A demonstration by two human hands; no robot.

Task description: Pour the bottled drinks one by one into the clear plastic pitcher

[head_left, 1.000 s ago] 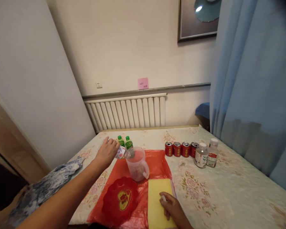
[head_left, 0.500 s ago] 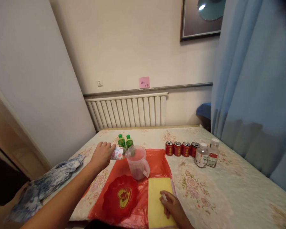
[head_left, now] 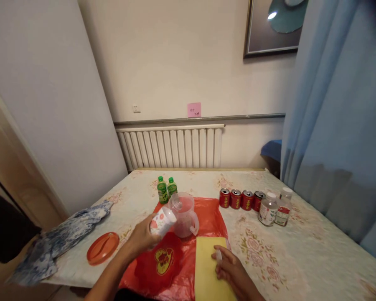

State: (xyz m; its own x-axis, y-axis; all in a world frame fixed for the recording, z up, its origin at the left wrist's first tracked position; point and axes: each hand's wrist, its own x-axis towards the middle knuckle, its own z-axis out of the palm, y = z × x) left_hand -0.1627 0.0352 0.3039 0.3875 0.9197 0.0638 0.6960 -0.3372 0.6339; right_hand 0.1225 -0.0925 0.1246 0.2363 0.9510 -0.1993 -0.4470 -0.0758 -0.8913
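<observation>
My left hand (head_left: 146, 234) is wrapped round a bottle (head_left: 159, 221) with a white and pink floral label. It tilts up to the right, and its clear end seems to overlap the left rim of the translucent pitcher (head_left: 186, 221). Whether anything flows from it, I cannot tell. In my right hand (head_left: 228, 265) a small white cap (head_left: 218, 256) is pinched above a yellow cloth (head_left: 205, 271). Below my left hand lies a red scalloped plate (head_left: 150, 267), on a red plastic sheet (head_left: 211, 213).
Two green-capped bottles (head_left: 162, 190) stand behind the pitcher. Several red cans (head_left: 235, 199) form a row to the right, beside two white-capped bottles (head_left: 268, 211). An orange-red round lid or dish (head_left: 103, 248) and a blue-white patterned cloth (head_left: 78, 232) lie at the left.
My left hand has come down and nearer with the bottle, turning its label towards me. The orange-red round piece has come into sight. My right hand has barely moved.
</observation>
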